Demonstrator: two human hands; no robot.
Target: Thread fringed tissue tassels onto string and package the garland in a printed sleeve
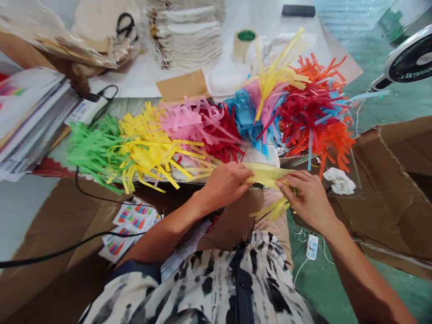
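Observation:
A pale yellow tissue-paper tassel (pixel 268 173) stretches between my two hands above my lap, its cut strips hanging out at both ends. My left hand (pixel 232 180) has its fingers closed on one side of the uncut middle band. Thumb and fingers of my right hand (pixel 302 191) pinch the other side. Just beyond them, along the table edge, lie piled fringed tassels: green (pixel 96 146), bright yellow (pixel 148 144), pink (pixel 182 121), dark red (pixel 219 128) and blue (pixel 245 110). More red (pixel 300 105) and orange tassels (pixel 332 139) are heaped at the right, near a loose yellow tassel (pixel 273 76).
A tape roll (pixel 245 42), stacked white strings (pixel 189 36) and black-handled scissors (pixel 124 24) sit farther back. Paper stacks (pixel 30 121) stand at left. A fan (pixel 410 56) and cardboard box (pixel 381 180) are at right. A black cable (pixel 74 245) crosses the lower left.

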